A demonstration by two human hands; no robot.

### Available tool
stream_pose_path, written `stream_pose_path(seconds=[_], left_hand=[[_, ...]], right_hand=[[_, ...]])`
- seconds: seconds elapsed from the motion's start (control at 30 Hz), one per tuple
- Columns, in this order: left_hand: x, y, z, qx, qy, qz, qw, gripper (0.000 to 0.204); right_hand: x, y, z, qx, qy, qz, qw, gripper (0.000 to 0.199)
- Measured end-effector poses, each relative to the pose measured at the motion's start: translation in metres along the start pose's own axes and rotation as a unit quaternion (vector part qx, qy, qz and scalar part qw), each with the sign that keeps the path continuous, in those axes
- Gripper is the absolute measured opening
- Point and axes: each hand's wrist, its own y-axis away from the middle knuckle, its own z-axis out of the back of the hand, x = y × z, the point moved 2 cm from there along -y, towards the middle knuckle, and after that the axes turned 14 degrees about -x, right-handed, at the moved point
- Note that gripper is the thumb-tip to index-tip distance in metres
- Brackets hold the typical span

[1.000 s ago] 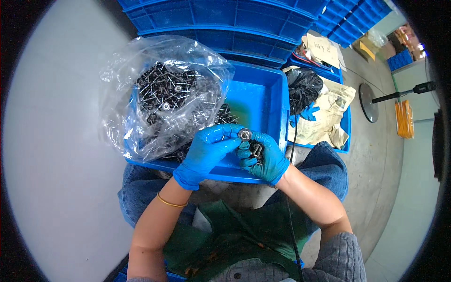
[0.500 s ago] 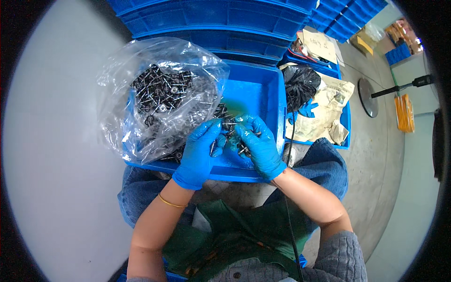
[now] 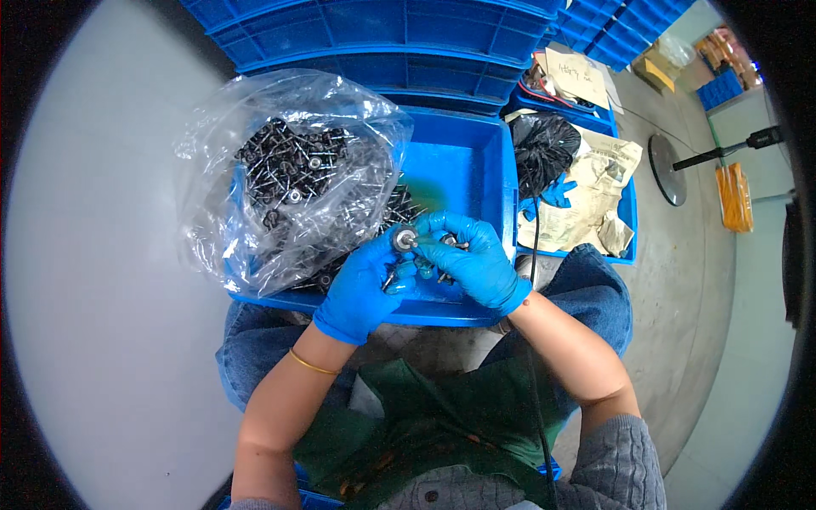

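- Blue-gloved left hand pinches a small round metal washer part at its fingertips, above the near edge of the blue bin on the person's lap
- Right hand has its grip closed round a few dark screws, with thumb and forefinger meeting the washer part
- Both hands work right over the bin's near rim: a slip of the smooth gloves could likely drop the piece onto the lap or floor rather than into the bin
- The clear plastic bag of screws slumps open toward the hands; a nudge could spill it
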Motion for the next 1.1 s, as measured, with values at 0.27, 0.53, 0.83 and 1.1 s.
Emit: stream_pose_path(seconds=[0.27,0.53,0.83,1.1], left_hand=[[0.000,0.000,0.005,0.051,-0.022,0.011,0.998,0.031],[0.004,-0.005,0.005,0.066,0.154,0.136,0.976,0.028],[-0.003,-0.002,0.000,0.035,0.007,-0.021,0.999,0.029],[-0.011,-0.016,0.027,0.038,-0.134,-0.029,0.990,0.032]], right_hand=[[-0.006,-0.006,0.007,0.007,0.011,-0.097,0.995,0.019],[-0.015,-0.014,0.013,-0.008,-0.229,-0.283,0.932,0.018],[-0.008,-0.012,0.006,0.071,-0.065,-0.129,0.987,0.030],[-0.022,-0.021,0.013,0.049,-0.220,-0.206,0.952,0.032]])
